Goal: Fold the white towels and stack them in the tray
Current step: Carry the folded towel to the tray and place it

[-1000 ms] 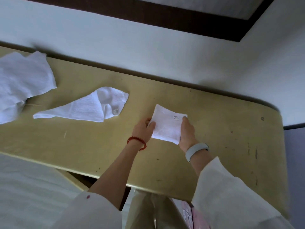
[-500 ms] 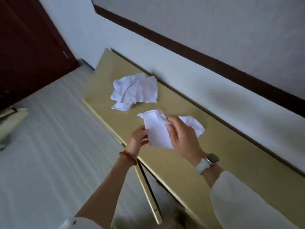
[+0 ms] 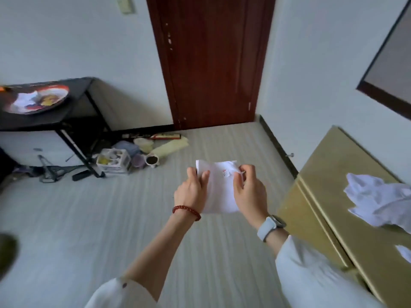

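A folded white towel (image 3: 220, 185) with a small label hangs in the air above the floor, held between both hands. My left hand (image 3: 192, 193) grips its left edge and my right hand (image 3: 249, 192) pinches its right edge near the top corner. A round patterned tray (image 3: 53, 101) sits on a black table (image 3: 73, 90) at the far left, with a white towel (image 3: 24, 100) lying in it. An unfolded white towel (image 3: 378, 201) lies crumpled on the yellow table (image 3: 333, 170) at the right, and a corner of another towel (image 3: 404, 252) shows at the right edge.
A dark red door (image 3: 211, 61) stands straight ahead. Clutter of boxes, cups and a rolled mat (image 3: 133, 154) lies on the striped floor beside the black table's legs. Open floor stretches between me and the black table.
The folded towel has been lifted off the yellow table and carried left with both hands. My view has swung from the yellow table toward the door and the black table.
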Motion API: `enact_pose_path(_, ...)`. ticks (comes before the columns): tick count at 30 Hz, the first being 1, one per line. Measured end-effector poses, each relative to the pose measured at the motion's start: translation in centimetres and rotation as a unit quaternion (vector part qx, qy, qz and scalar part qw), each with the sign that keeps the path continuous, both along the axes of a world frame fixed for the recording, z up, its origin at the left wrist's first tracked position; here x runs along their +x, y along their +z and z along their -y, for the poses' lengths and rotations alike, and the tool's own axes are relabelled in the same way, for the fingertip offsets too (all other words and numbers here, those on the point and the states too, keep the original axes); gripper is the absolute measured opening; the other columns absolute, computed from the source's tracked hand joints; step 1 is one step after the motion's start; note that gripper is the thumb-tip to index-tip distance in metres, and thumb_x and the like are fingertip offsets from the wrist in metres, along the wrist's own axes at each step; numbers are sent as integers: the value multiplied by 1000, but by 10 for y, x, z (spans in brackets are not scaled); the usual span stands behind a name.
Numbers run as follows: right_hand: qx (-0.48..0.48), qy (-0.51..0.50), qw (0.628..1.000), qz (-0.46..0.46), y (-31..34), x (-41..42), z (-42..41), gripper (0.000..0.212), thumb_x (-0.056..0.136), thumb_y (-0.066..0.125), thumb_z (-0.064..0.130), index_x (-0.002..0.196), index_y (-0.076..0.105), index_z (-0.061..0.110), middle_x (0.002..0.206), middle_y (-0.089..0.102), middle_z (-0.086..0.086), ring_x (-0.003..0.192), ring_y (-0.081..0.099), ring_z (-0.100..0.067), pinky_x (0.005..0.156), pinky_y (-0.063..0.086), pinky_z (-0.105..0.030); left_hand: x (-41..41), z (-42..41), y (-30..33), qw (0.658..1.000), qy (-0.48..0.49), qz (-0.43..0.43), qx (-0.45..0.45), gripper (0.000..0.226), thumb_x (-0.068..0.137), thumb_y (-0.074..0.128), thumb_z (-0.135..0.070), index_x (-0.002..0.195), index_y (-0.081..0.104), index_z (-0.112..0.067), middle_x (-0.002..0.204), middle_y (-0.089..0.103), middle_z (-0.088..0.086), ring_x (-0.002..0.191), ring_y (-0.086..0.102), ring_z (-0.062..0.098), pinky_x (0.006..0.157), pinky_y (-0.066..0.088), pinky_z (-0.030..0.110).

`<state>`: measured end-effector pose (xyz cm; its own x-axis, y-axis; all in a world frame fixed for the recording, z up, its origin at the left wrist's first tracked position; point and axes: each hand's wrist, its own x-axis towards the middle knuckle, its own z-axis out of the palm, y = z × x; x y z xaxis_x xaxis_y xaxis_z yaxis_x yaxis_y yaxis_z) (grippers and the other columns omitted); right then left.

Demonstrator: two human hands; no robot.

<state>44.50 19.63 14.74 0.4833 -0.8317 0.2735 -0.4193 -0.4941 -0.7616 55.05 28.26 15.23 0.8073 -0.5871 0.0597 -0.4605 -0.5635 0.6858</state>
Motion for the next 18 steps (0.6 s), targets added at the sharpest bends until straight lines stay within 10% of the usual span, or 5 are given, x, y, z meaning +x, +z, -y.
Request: enact_pose_path(18,-26,306,952,17,-25,522,-53,16,91,53,16,101,57,5,94,66,-12,83,61,-36,62,38,-33,453,-109,-3,958,252,85,107,27,98,32,-28,119,42,-14,100,66,15,88,59,38,68,39,34)
